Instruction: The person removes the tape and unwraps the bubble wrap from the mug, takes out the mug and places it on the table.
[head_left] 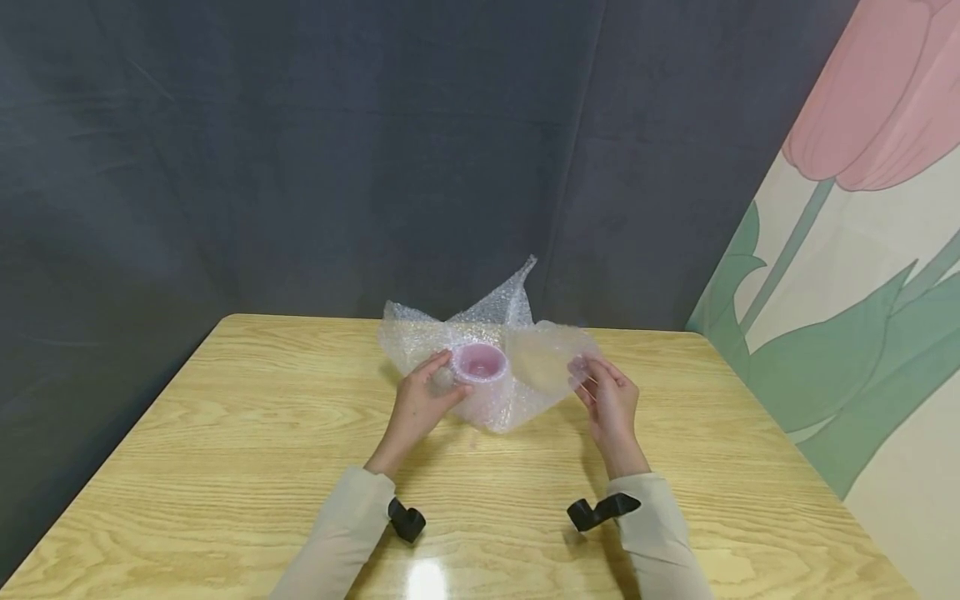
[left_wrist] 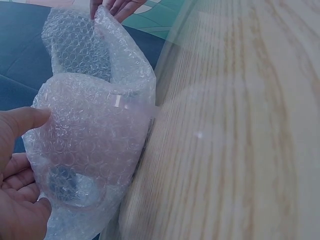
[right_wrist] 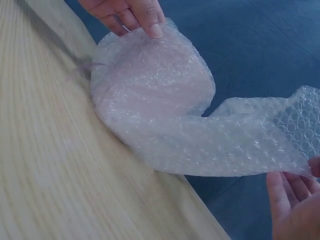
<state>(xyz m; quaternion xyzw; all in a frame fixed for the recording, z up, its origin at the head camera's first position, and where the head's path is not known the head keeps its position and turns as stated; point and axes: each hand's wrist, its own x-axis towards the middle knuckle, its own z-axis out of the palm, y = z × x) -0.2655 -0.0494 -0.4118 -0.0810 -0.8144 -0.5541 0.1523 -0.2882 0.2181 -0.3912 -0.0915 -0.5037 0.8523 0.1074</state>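
Note:
A pink cup [head_left: 481, 363] stands near the far edge of the table, its open top facing up and its sides covered in clear bubble wrap [left_wrist: 95, 130]. My left hand [head_left: 422, 402] grips the wrapped cup from the left, thumb on the near side and fingers around the back. To the right of the cup, a loose flap of bubble wrap [right_wrist: 220, 145] is drawn outward. The fingers and thumb of my right hand [head_left: 613, 403] pinch that flap's outer end. Other corners of the sheet stick up behind the cup.
The wood-grain table [head_left: 285, 433] extends toward me and to both sides. Behind its far edge hangs a dark curtain [head_left: 337, 167]. A wall with painted tulips [head_left: 855, 317] rises along the right side. A narrow clear strip [right_wrist: 82, 68] juts from the wrap.

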